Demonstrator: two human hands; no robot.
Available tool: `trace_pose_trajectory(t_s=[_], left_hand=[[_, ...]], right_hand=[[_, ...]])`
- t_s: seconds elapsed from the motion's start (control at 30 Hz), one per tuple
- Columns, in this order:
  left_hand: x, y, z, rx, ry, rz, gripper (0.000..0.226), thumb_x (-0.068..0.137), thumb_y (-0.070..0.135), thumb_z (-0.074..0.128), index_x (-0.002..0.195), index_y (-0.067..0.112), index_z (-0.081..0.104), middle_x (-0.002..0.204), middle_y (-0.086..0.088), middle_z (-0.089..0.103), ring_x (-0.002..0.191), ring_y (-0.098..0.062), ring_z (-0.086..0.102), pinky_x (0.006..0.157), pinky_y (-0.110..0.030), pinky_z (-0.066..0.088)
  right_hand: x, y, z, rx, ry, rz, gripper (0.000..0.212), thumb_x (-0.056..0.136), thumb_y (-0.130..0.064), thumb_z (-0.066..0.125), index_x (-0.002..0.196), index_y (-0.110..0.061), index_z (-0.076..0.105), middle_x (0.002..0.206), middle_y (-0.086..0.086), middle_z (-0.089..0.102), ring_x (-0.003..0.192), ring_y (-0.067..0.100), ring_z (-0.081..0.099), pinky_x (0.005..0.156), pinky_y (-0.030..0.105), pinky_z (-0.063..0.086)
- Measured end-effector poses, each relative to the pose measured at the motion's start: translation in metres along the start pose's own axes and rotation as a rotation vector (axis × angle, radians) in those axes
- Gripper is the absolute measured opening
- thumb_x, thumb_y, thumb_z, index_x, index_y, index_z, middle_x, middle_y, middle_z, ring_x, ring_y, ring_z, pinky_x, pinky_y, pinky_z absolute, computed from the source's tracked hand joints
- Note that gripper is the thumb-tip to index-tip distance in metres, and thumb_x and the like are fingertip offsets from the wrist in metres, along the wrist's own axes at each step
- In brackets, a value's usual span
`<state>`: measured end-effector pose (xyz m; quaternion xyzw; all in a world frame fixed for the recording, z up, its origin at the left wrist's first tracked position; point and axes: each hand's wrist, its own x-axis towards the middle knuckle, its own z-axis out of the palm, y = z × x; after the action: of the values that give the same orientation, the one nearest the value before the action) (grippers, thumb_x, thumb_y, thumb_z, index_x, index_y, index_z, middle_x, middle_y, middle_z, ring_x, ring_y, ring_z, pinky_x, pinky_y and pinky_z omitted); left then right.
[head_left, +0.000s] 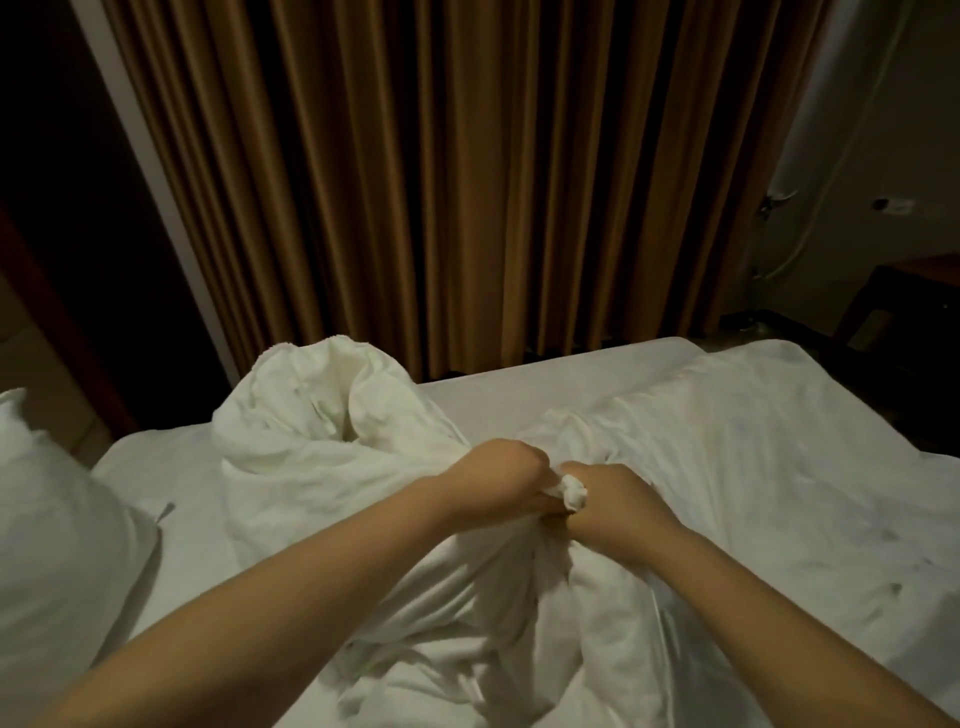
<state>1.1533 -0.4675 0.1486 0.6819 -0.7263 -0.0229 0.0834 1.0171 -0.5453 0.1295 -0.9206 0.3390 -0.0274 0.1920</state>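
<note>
White duvet (519, 613) lay crumpled across the middle of the mattress (493, 400), one bunched corner gripped in the curled fingers of the left hand (496, 483) and right hand (613, 512), held close together; the gathering step was judged in hand, the next move calling for a firm, even pull.

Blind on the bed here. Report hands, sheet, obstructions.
Left hand and right hand both grip a bunched knot of white sheet. Rest heaped on bed. Pillow lies left, apart.

Matt white cloth duvet (727, 441), pleated tan fabric curtain (415, 182), dark wooden table (904, 291)
</note>
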Motion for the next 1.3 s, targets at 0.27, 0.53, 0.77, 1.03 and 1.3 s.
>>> trace_pose_trajectory(t_s=[0.27,0.53,0.77,1.03,1.3], left_hand=[[-0.031,-0.096,0.03,0.374,-0.12,-0.136,0.05,0.087,0.065,0.045,0.118,0.031,0.063,0.113,0.002,0.053,0.109,-0.02,0.046,0.093,-0.036,0.029],[-0.098,-0.204,-0.002,0.674,-0.271,-0.558,0.032,0.088,0.039,0.048,0.114,0.032,0.065,0.121,0.011,0.051,0.123,-0.018,0.036,0.112,-0.049,0.015],[-0.123,-0.239,-0.063,0.707,-0.147,-0.719,0.024,0.091,0.034,0.049,0.108,0.03,0.065,0.112,0.011,0.053,0.114,-0.017,0.04,0.102,-0.047,0.031],[-0.015,-0.253,-0.204,0.495,0.417,-0.957,0.029,0.092,0.022,0.049,0.118,0.018,0.061,0.126,0.0,0.047,0.127,-0.024,0.031,0.101,-0.051,0.032],[0.005,-0.202,-0.09,0.245,0.136,-0.759,0.06,0.095,0.024,0.047,0.147,0.014,0.019,0.148,-0.01,0.031,0.131,-0.03,0.039,0.099,-0.043,0.039]], right_hand=[[-0.01,0.051,0.003,0.059,0.19,0.156,0.016,0.084,-0.041,0.061,0.085,-0.027,0.053,0.081,-0.002,0.061,0.078,0.021,0.059,0.066,0.03,0.045],[-0.018,0.086,0.016,0.061,0.203,0.306,0.02,0.087,-0.042,0.056,0.082,-0.023,0.051,0.071,-0.003,0.061,0.065,0.014,0.058,0.059,0.028,0.044],[-0.001,0.071,0.011,0.119,0.166,0.358,0.019,0.089,-0.041,0.057,0.088,-0.022,0.056,0.077,0.004,0.063,0.072,0.024,0.059,0.065,0.034,0.044],[0.087,0.026,-0.142,0.074,0.735,0.285,0.014,0.092,-0.033,0.048,0.086,-0.022,0.055,0.077,0.003,0.058,0.066,0.021,0.051,0.057,0.029,0.039],[0.083,-0.004,-0.077,0.148,0.425,0.241,0.025,0.086,-0.031,0.057,0.109,-0.023,0.059,0.103,0.004,0.064,0.094,0.026,0.059,0.07,0.028,0.04]])
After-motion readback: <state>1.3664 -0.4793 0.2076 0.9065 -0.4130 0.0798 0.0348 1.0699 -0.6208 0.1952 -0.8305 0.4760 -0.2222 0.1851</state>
